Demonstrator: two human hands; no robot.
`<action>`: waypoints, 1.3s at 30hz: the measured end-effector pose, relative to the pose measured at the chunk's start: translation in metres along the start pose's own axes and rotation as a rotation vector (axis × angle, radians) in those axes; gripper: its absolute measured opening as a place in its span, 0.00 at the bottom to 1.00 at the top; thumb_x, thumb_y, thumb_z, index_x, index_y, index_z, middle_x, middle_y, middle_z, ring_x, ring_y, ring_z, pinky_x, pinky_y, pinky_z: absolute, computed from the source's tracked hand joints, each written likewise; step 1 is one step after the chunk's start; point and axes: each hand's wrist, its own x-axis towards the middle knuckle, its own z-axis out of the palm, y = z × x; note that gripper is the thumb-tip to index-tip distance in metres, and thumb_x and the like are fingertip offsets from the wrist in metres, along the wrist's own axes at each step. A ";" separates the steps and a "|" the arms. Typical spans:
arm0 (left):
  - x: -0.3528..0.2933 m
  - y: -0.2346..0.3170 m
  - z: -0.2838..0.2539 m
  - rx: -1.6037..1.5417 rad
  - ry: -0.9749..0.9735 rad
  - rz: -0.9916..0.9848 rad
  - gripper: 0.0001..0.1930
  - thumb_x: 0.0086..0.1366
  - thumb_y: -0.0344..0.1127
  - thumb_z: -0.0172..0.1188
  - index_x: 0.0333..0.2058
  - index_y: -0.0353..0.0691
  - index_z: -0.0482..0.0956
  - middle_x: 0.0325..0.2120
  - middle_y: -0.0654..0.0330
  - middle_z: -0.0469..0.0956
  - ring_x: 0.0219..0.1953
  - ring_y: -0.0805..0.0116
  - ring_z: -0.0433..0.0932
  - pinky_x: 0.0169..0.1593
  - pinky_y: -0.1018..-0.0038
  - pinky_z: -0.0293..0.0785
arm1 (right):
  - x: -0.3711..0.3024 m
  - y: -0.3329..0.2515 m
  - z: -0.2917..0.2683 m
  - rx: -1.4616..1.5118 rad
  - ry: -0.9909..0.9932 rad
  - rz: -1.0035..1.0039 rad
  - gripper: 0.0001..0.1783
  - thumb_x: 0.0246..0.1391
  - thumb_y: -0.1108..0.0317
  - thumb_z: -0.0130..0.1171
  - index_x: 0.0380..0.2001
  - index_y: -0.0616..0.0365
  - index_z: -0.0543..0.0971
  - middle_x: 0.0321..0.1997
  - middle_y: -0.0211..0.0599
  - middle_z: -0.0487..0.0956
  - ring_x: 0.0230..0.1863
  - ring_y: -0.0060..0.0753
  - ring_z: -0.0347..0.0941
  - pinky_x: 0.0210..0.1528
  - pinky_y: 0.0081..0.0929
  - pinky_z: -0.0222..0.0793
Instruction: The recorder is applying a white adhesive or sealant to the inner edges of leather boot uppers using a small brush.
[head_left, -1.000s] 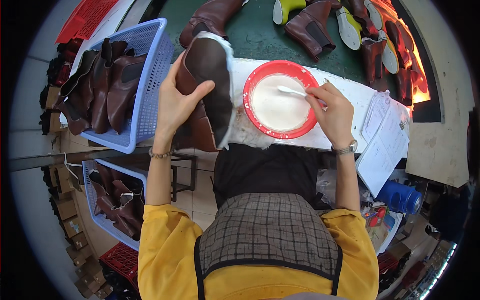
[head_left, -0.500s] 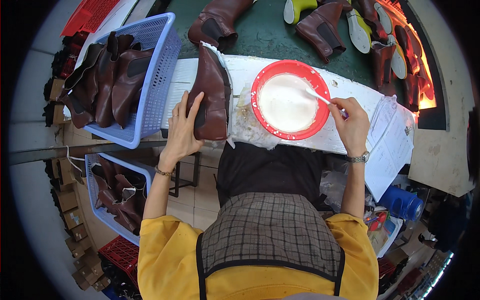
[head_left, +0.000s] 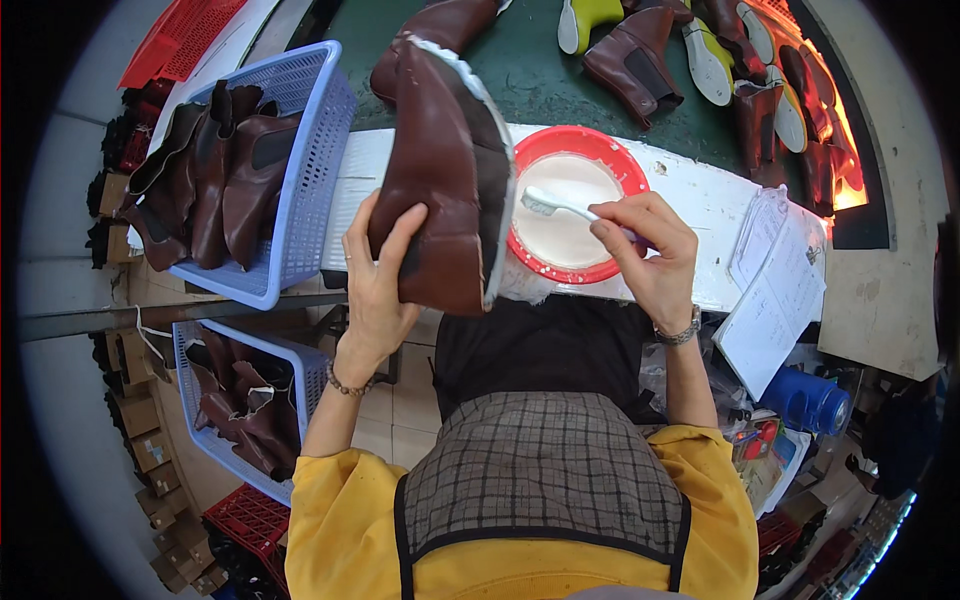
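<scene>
My left hand [head_left: 377, 270] grips a brown leather boot upper [head_left: 432, 180], its thumb and fingers wrapped round the ankle part. The upper is tilted so its open underside, with a pale edge, faces right. In my right hand [head_left: 650, 243] a white toothbrush [head_left: 562, 204] is pinched by the handle. Its bristle head is over the red bowl [head_left: 628, 160] of creamy white liquid [head_left: 570, 238]. The upper's edge overlaps the bowl's left rim in view; whether they touch I cannot tell.
A blue basket [head_left: 325, 150] of boot uppers stands left, another [head_left: 225, 448] below it. Behind, on the green table [head_left: 545, 85], lie brown boots [head_left: 640, 65] and yellow-green lasts [head_left: 708, 62]. Papers [head_left: 775, 300] rest at the white board's right end. A blue jug [head_left: 805, 402] is lower right.
My left hand has lifted the boot upper and turned its underside further into view. The toothbrush has moved left over the bowl with my right hand.
</scene>
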 end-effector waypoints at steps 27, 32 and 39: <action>0.039 0.025 0.018 -0.151 0.220 0.083 0.41 0.56 0.22 0.67 0.69 0.34 0.62 0.66 0.44 0.64 0.67 0.44 0.65 0.70 0.59 0.58 | 0.000 0.005 -0.004 0.056 0.022 -0.236 0.13 0.46 0.79 0.76 0.39 0.61 0.89 0.37 0.33 0.81 0.35 0.23 0.78 0.36 0.20 0.73; 0.050 0.015 0.033 -0.038 0.362 0.170 0.40 0.56 0.23 0.67 0.69 0.33 0.63 0.66 0.44 0.65 0.68 0.42 0.63 0.70 0.57 0.57 | -0.011 -0.005 -0.009 0.107 -0.113 -0.159 0.12 0.48 0.81 0.73 0.38 0.62 0.88 0.38 0.33 0.81 0.36 0.21 0.78 0.38 0.19 0.73; 0.050 0.003 0.023 -0.107 0.263 0.130 0.44 0.51 0.22 0.71 0.69 0.38 0.65 0.70 0.40 0.58 0.72 0.43 0.59 0.73 0.56 0.56 | -0.006 0.005 -0.017 0.134 -0.106 0.045 0.06 0.58 0.72 0.69 0.37 0.62 0.88 0.30 0.33 0.82 0.31 0.19 0.76 0.31 0.19 0.68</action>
